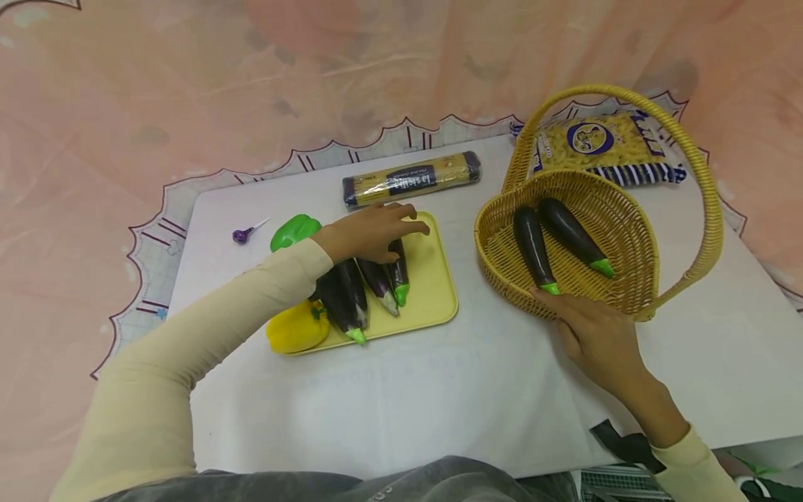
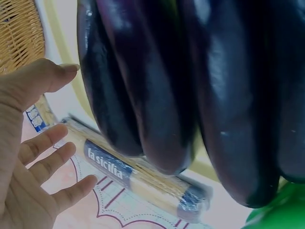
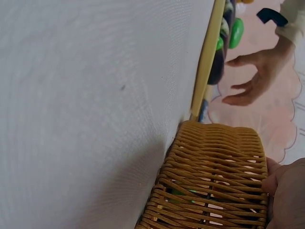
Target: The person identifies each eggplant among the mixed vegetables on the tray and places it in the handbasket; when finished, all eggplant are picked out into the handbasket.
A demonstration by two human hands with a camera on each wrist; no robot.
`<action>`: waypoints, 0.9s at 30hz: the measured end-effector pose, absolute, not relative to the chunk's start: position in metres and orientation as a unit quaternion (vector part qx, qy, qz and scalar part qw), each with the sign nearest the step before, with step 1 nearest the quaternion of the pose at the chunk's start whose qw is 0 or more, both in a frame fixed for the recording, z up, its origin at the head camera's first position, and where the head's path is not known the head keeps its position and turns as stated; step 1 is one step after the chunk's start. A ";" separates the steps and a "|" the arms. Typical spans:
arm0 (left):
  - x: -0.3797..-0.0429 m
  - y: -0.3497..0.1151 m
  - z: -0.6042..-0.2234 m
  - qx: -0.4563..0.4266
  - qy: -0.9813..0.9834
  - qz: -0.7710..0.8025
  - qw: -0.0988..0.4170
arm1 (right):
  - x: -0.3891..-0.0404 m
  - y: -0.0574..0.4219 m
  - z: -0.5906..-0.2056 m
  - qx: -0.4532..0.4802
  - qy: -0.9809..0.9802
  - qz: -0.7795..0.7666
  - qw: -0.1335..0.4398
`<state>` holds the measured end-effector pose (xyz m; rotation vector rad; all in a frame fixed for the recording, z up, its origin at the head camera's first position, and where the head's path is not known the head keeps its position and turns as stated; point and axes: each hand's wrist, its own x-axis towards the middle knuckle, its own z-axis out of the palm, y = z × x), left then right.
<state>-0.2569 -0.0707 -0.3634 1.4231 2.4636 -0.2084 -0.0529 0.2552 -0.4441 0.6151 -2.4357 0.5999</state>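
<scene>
My left hand hovers with fingers spread over the eggplants on the yellow tray, holding nothing. Its thumb sits beside the rightmost tray eggplant, as the left wrist view shows. Several dark eggplants lie side by side there, stem ends toward me. At the near rim of the wicker basket, my right hand grips the edge, with its fingertips right by one eggplant's green stem. Two eggplants rest inside the basket.
A yellow bell pepper and a green bell pepper are at the tray's left side. Behind the tray lies a spaghetti pack. A pasta bag sits behind the basket's tall handle. A purple lollipop is far left.
</scene>
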 end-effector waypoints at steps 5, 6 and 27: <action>-0.257 -0.077 -0.364 0.490 0.857 -0.070 0.144 | -0.053 0.255 -0.445 0.230 -0.905 0.225 0.280; -0.257 -0.078 -0.364 0.489 0.858 -0.068 0.145 | -0.053 0.255 -0.445 0.230 -0.904 0.226 0.281; -0.263 -0.081 -0.378 0.464 0.858 -0.067 0.209 | -0.055 0.255 -0.447 0.230 -0.903 0.225 0.284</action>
